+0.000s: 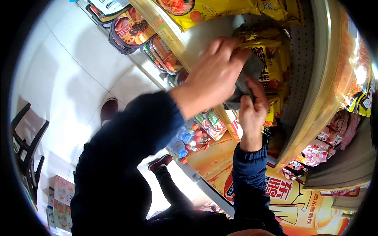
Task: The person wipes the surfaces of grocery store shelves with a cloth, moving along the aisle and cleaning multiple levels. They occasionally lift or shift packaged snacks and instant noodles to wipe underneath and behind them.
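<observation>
My left hand [211,75] reaches over a shelf, its fingertips at the top of a crumpled dark grey cloth [253,66]. Just below it, my right hand [254,107] grips the lower part of the same cloth between thumb and fingers. Both hands are slightly blurred, and the left one hides part of the cloth. Directly behind them stand yellow printed food packets [270,63], upright in a row on the shelf. A larger yellow food packet [212,11] lies beyond my left hand.
A shelf edge strip [168,35] runs beneath my left forearm. Lower down are boxed meals [131,28] and plastic bottles [180,144]. An upper shelf edge [324,97] curves at the right, near pink packets [316,152]. A dark chair [28,147] stands on the tiled floor.
</observation>
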Motion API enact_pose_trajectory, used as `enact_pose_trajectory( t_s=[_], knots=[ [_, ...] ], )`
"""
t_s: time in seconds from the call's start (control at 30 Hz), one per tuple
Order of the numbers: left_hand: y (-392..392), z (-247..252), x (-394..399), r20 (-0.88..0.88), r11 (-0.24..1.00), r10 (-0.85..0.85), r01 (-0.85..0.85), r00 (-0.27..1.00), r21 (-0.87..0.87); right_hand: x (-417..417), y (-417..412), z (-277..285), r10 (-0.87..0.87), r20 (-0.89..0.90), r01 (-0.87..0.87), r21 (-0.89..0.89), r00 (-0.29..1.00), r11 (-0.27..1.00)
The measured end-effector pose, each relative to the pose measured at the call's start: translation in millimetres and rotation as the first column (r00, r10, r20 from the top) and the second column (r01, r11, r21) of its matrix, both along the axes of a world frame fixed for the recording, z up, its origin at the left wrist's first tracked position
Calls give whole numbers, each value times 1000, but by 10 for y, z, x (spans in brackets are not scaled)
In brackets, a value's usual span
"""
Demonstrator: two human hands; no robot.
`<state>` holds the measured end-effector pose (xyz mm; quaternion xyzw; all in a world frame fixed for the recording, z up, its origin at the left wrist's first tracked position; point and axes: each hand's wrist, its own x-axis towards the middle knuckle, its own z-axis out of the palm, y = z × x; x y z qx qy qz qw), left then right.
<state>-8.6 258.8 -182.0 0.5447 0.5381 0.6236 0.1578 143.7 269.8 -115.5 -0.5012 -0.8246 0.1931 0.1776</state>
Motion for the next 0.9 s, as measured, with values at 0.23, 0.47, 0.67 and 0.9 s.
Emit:
enact_pose_trajectory(
  t_s=[0.23,0.47,0.67,0.9],
  knots=[
    [-1985,477,-190,336,661,-619,702,710,-266,-715,566,-742,144,363,-237,226,921,945],
    [-2491,731,-337,523,311,-715,881,463,-356,-1012,1569,-819,91,527,-133,41,845,990],
    [-2607,524,-288,347,113,-853,787,390,-607,-1025,1340,-811,55,711,-295,219,701,930],
    [-2656,445,-265,165,289,-871,754,462,-590,-1246,523,-125,214,593,-110,-207,776,972]
  ],
)
